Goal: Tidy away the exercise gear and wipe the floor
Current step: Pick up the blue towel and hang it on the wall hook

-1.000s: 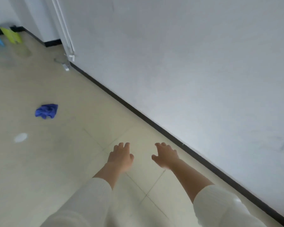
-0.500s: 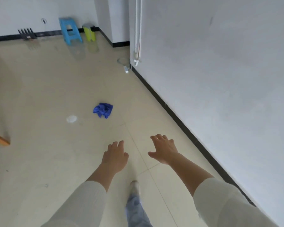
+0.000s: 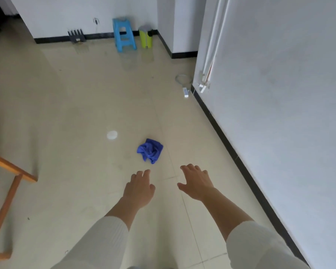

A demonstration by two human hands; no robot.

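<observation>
Blue cloth (image 3: pixel 150 150) is seen crumpled on the tiled floor (image 3: pixel 70 117), just ahead of the two hands and not touched by either. No grip is made: the left hand (image 3: pixel 139 188) and the right hand (image 3: pixel 197 184) are both held out palm down above the floor with the fingers spread apart, and nothing is held in them. White ribbed sleeves are pushed up on both forearms. A small white round spot (image 3: pixel 112 135) is found on the floor near the cloth, to its left and a little farther away. At the left edge, part of a wooden frame (image 3: pixel 7 191) is visible. A white wall (image 3: pixel 279 113) with a black skirting is seen along the right side, and a white power strip (image 3: pixel 185 92) lies at its foot. Far back, against the other wall, a blue plastic stool (image 3: pixel 124 34) is placed just beside a yellow-green bin (image 3: pixel 145 36), and a dark rack-like object (image 3: pixel 76 35) stands to their left.
</observation>
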